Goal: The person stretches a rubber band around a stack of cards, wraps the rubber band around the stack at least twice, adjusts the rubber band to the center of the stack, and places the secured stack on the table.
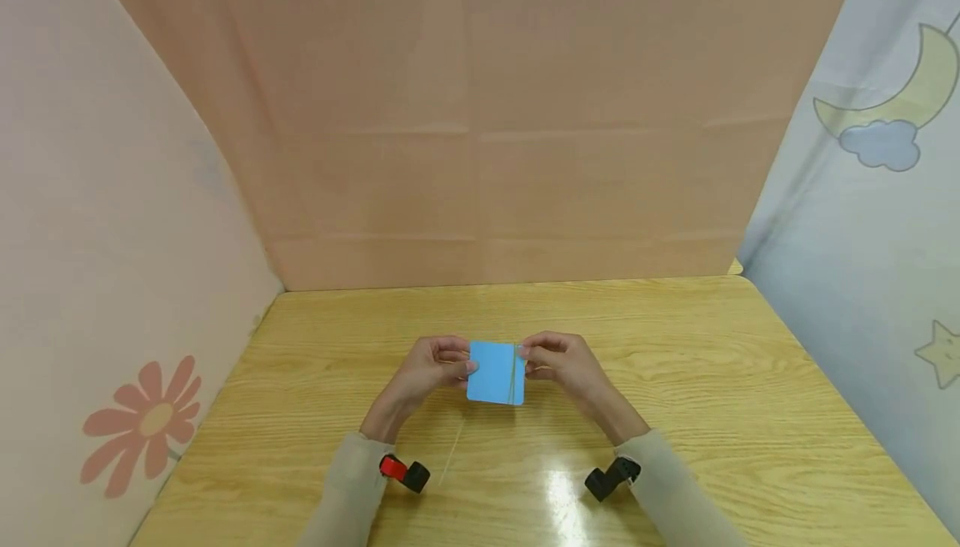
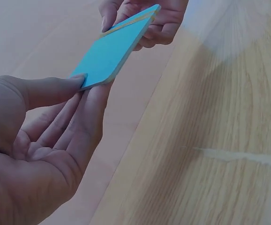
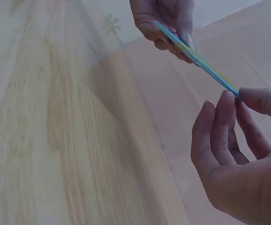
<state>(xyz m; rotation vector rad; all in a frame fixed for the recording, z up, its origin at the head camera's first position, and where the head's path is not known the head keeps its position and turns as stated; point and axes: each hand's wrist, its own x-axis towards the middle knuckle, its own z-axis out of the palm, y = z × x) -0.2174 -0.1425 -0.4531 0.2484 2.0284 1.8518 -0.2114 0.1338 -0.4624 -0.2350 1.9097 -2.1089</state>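
A thin square stack of blue cards [image 1: 491, 373] is held between both hands, above the table. A yellowish rubber band [image 1: 513, 380] runs around the stack near its right side. My left hand [image 1: 433, 368] pinches the left edge, with the thumb on top and fingers beneath. At the right edge, my right hand [image 1: 567, 365] pinches the stack close to the band. In the right wrist view the stack [image 3: 208, 68] appears edge-on, showing thin layers, and the right thumb and fingertips meet at its near corner. The left wrist view shows the blue top face [image 2: 108, 55] tilted.
The wooden table [image 1: 337, 330] has a pale line [image 1: 452, 449] on its surface left of centre. A pinkish-tan cloth [image 1: 480, 130] hangs behind it. Patterned pale cloths stand on the left and right sides. Both wrists wear straps with small black devices [image 1: 612, 478].
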